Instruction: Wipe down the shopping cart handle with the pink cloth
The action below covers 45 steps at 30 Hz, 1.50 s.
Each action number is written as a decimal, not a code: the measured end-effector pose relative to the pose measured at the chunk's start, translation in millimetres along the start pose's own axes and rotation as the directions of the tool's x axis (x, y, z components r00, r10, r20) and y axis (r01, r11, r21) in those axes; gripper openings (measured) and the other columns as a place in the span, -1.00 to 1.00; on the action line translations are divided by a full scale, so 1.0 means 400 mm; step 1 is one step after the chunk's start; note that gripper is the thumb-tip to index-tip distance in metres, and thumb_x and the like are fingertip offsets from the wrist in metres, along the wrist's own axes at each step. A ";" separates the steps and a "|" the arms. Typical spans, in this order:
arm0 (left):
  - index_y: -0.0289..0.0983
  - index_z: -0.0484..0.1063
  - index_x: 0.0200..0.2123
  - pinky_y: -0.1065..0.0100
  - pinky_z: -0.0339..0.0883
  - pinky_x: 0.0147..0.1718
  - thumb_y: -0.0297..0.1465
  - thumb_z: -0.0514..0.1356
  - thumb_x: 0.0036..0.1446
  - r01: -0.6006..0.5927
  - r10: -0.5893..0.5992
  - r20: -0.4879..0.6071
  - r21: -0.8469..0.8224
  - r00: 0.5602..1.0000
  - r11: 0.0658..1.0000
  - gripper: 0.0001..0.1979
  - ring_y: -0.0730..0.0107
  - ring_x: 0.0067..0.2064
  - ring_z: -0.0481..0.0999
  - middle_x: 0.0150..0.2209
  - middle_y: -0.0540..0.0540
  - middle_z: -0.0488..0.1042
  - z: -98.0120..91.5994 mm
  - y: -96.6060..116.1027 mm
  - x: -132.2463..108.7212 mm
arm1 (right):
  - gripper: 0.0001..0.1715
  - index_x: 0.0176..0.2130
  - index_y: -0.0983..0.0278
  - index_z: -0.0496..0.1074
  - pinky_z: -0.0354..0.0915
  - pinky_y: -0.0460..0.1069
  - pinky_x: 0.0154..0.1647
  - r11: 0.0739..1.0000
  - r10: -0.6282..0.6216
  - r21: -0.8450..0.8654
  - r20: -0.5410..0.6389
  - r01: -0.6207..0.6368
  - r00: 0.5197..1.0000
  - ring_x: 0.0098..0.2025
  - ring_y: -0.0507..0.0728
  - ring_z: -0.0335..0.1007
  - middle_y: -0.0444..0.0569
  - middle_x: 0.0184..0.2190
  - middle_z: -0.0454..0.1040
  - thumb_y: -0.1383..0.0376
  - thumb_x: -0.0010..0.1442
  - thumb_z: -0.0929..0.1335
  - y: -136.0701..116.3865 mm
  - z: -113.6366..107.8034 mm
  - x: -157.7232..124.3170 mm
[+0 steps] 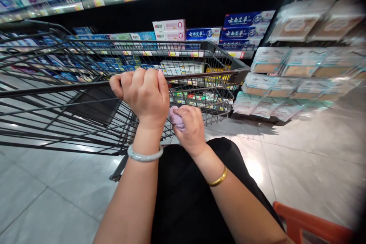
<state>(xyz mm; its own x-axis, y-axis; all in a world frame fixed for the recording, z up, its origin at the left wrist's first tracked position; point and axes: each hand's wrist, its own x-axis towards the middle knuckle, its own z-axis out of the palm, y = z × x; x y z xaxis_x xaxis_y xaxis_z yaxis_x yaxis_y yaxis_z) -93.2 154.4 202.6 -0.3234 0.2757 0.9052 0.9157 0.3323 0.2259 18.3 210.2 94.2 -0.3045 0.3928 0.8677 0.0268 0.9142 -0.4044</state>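
My left hand (144, 93), with a pale bangle above the wrist, is wrapped round the dark top rail (68, 87) of a black wire shopping cart (85, 122). Lower and to its right, my right hand (191, 126) is closed on a crumpled light purple cloth (177, 118). A gold bangle sits on that wrist. The right hand is close to the cart's wire side; whether it touches the wires I cannot tell.
Behind the cart stands a store shelf (210, 53) with boxed goods, among them dark blue boxes (243, 26) and pink-white boxes (169, 30). Hanging packets (300, 61) fill a rack at right. An orange object (311, 223) is at lower right. The floor (300, 152) is shiny tile.
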 end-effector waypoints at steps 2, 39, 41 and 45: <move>-0.16 0.44 -0.30 -0.20 -0.10 0.24 -0.18 0.02 0.41 -0.001 0.001 -0.004 -0.002 1.000 1.000 -0.69 -0.03 0.04 0.38 -0.24 -0.17 0.49 0.002 -0.002 0.000 | -0.58 0.03 0.18 0.41 0.37 0.19 0.10 1.000 0.004 -0.029 -0.045 -0.006 0.999 0.05 0.23 0.42 0.06 -0.04 0.51 0.37 0.16 0.41 0.020 -0.013 0.001; -0.17 0.38 -0.34 -0.15 -0.03 0.16 -0.15 -0.05 0.45 0.020 -0.021 0.017 0.058 1.000 0.998 -0.62 0.04 0.01 0.36 -0.27 -0.15 0.49 0.001 -0.001 0.005 | -0.60 0.02 0.18 0.41 0.36 0.18 0.14 0.994 0.085 -0.066 0.043 -0.082 0.995 0.09 0.24 0.40 0.07 -0.01 0.52 0.37 0.17 0.39 0.036 -0.048 -0.016; -0.16 0.39 -0.32 -0.15 -0.05 0.19 -0.15 -0.04 0.45 0.017 -0.017 0.009 0.042 1.000 0.999 -0.64 0.06 0.02 0.37 -0.26 -0.13 0.49 0.000 -0.003 0.004 | -0.59 0.04 0.17 0.42 0.36 0.17 0.12 0.996 0.080 -0.060 0.149 -0.072 0.986 0.10 0.24 0.40 0.05 0.00 0.52 0.38 0.18 0.40 0.014 -0.024 -0.029; -0.16 0.40 -0.32 -0.13 0.02 0.15 -0.15 -0.04 0.45 -0.030 0.033 -0.028 0.097 0.999 0.995 -0.64 0.06 -0.01 0.39 -0.26 -0.13 0.50 0.002 -0.005 0.001 | -0.60 0.04 0.19 0.44 0.35 0.16 0.12 0.992 0.112 -0.076 0.136 -0.102 0.984 0.10 0.23 0.38 0.07 0.01 0.52 0.39 0.19 0.39 0.020 -0.016 -0.035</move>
<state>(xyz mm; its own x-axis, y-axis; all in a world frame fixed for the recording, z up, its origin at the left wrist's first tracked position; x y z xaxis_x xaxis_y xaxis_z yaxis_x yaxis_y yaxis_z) -95.5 154.4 202.3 -0.2860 0.2609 0.9220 0.8978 0.4094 0.1626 28.8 212.7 80.4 -0.4261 0.4752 0.7699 0.1298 0.8743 -0.4678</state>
